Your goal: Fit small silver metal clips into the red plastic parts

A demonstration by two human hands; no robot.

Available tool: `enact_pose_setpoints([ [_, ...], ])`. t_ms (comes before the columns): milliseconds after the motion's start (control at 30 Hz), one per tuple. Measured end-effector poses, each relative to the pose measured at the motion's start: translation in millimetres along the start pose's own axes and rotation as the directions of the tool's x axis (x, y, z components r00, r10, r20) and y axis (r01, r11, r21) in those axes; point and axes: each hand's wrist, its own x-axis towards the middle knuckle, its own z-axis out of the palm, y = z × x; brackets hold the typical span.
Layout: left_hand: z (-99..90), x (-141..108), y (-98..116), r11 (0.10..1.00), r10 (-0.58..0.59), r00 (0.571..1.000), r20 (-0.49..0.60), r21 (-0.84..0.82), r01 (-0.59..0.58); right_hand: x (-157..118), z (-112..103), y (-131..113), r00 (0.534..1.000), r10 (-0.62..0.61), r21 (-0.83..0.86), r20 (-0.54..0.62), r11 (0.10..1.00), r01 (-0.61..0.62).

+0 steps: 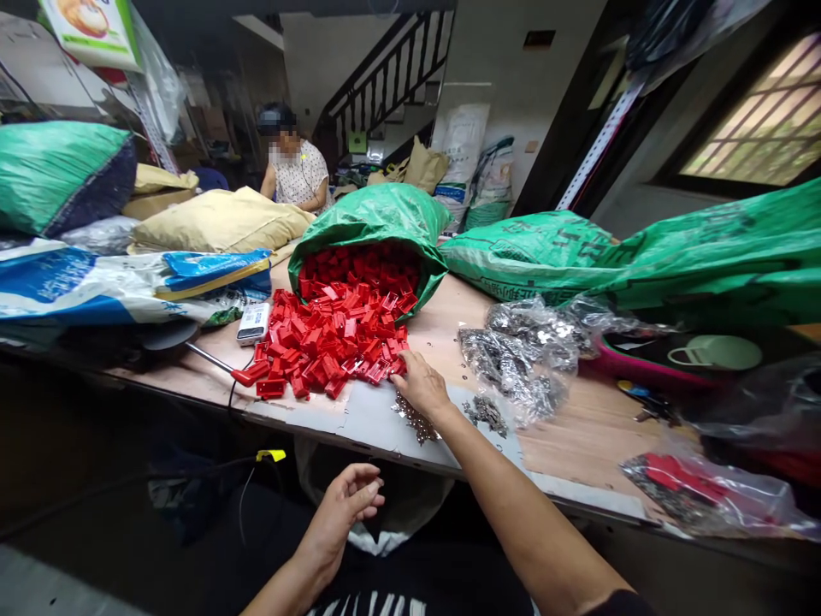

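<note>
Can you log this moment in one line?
right hand: by red parts, grip unclear; left hand: in front of table, loosely curled; green sack: open

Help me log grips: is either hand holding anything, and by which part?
The right hand is at the red pieces; whether it grips one cannot be told. The left hand shows nothing held.

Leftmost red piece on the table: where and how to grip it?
Likely pinch the leftmost red piece across its narrow width near its left end, from above and the near side: it's elongated, that end juts from the pile, and a metal rod ends close by.
</note>
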Motion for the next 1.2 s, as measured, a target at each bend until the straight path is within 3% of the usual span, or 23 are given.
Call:
enact_pose_setpoints([
  [67,4.7,-5,9,0.999,0.014,0.999,0.047,-0.047,-0.012,-12,-7,-1,0.999,-0.011,0.04,-0.032,0.999,0.013],
  [133,9.6,-10,19,0.99,0.024,0.994,0.102,-0.143,-0.01,-30,-15,-2,0.998,-0.061,0.197,-0.022,0.978,0.064],
  [200,14.1,-15,27,0.967,0.029,0.99,0.135,-0.255,0.006,-53,-21,-5,0.981,-0.152,0.477,0.122,0.875,0.076],
  [267,17.5,-19,33,0.944,0.053,0.989,0.136,-0.33,-0.005,-76,-26,-8,0.919,-0.244,0.699,0.309,0.714,-0.046],
  [333,19.1,-20,34,0.937,0.061,0.985,0.163,-0.35,0.0,-96,-27,-9,0.843,-0.313,0.799,0.436,0.565,-0.204],
  [433,18.4,-20,27,0.958,0.044,0.969,0.243,-0.285,0.028,-119,-22,-7,0.762,-0.318,0.802,0.564,0.429,-0.416],
  [500,16.9,-18,21,0.976,0.051,0.962,0.268,-0.218,0.009,-130,-19,-5,0.729,-0.289,0.772,0.621,0.391,-0.502],
  [567,16.3,-18,16,0.988,0.07,0.954,0.292,-0.154,-0.025,-138,-17,-3,0.718,-0.265,0.751,0.644,0.4,-0.526],
  [667,19.0,-19,15,0.993,0.05,0.937,0.346,-0.116,-0.01,-145,-20,3,0.736,-0.272,0.753,0.62,0.468,-0.462],
  [700,20.6,-19,16,0.992,0.035,0.937,0.348,-0.128,0.011,-145,-23,7,0.754,-0.263,0.75,0.603,0.51,-0.422],
  [767,23.5,-21,18,0.982,0.006,0.944,0.329,-0.178,0.055,-141,-31,21,0.833,-0.18,0.701,0.523,0.646,-0.301],
  [833,25.1,-23,19,0.966,-0.02,0.952,0.307,-0.238,0.097,-132,-39,41,0.956,-0.02,0.521,0.293,0.842,-0.142],
  [900,25.0,-23,19,0.948,-0.047,0.956,0.29,-0.288,0.134,-122,-45,64,0.989,0.145,0.195,0.023,0.97,-0.147],
  [1000,23.3,-22,17,0.927,-0.093,0.959,0.268,-0.327,0.182,-108,-47,91,0.98,0.183,-0.132,-0.08,0.972,-0.193],
  [1200,22.8,-21,19,0.926,-0.144,0.963,0.225,-0.311,0.212,-98,-41,102,0.985,0.154,-0.197,-0.073,0.966,-0.166],
])
